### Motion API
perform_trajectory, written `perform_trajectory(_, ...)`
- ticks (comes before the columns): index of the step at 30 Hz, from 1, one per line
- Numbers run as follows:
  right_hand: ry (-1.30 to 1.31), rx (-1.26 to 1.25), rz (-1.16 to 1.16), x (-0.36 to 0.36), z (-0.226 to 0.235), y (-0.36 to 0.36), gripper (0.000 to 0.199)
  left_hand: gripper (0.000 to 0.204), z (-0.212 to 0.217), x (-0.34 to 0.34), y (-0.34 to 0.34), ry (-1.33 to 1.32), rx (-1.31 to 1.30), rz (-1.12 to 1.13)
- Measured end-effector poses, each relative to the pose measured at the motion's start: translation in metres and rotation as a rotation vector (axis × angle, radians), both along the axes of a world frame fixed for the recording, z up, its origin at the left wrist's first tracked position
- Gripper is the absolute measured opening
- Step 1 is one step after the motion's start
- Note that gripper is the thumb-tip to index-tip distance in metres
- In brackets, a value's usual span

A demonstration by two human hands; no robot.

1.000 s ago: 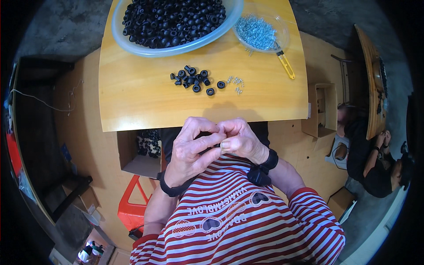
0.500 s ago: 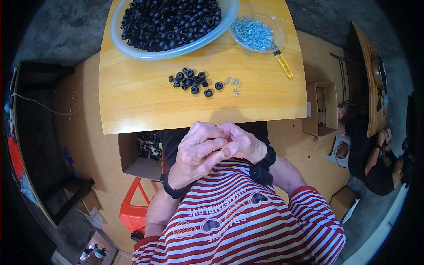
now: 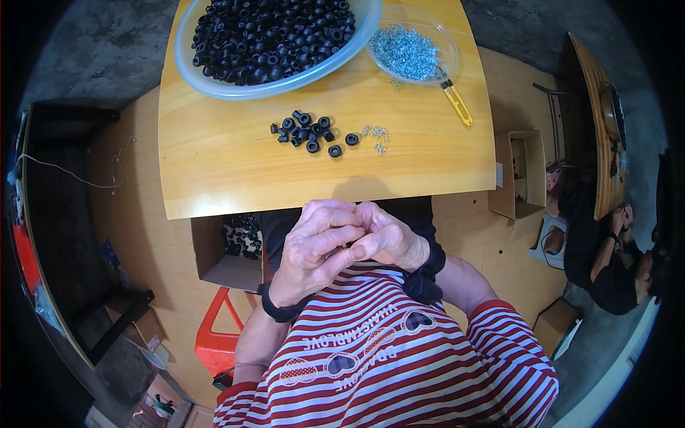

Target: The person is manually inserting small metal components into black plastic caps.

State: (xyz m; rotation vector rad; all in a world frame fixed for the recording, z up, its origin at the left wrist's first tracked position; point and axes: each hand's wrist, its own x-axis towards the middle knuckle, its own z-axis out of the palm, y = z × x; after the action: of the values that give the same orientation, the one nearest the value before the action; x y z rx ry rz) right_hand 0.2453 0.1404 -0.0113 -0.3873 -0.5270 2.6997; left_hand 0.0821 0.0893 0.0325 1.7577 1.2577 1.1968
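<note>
My left hand [image 3: 310, 250] and my right hand [image 3: 389, 235] are pressed together in front of my chest, just below the near edge of the wooden table [image 3: 214, 171]. Their fingertips pinch one small dark part [image 3: 340, 250], mostly hidden by the fingers. On the table lies a small heap of black rubber rings [image 3: 308, 132] with a few tiny metal screws [image 3: 375, 135] beside it. Farther back stand a large clear bowl of black rings [image 3: 275, 36] and a smaller clear bowl of silver screws [image 3: 407, 51].
A yellow-handled tool [image 3: 457, 101] lies by the small bowl. Under the table's left side is an open cardboard box [image 3: 225, 253]; a red stool [image 3: 217, 339] stands below. Another box [image 3: 519, 171] sits right of the table. A seated person [image 3: 606, 257] is at far right.
Both hands stayed clasped together at the table edge; the fingers shifted slightly around the small part. Nothing on the table moved.
</note>
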Motion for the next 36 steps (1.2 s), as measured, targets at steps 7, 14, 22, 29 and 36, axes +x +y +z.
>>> perform_trajectory(7,-0.051,-0.017,-0.079,-0.006,-0.001,-0.007,0.025,0.019,0.000,-0.001,-0.002,-0.064,-0.024,-0.002)
perform_trajectory(14,-0.054,-0.001,-0.060,-0.010,0.000,-0.009,0.030,0.020,-0.007,-0.004,-0.005,-0.096,-0.017,0.012)
perform_trajectory(22,-0.020,0.059,0.072,-0.005,-0.009,-0.006,0.025,0.018,-0.003,-0.008,-0.006,-0.130,-0.078,-0.076)
perform_trajectory(29,0.073,-0.002,0.102,-0.009,-0.014,-0.010,0.027,0.017,-0.004,-0.011,-0.002,-0.237,-0.165,-0.204)
perform_trajectory(36,-0.028,-0.138,0.087,-0.011,0.006,0.000,0.040,0.019,-0.003,-0.009,-0.005,-0.224,-0.259,-0.120)
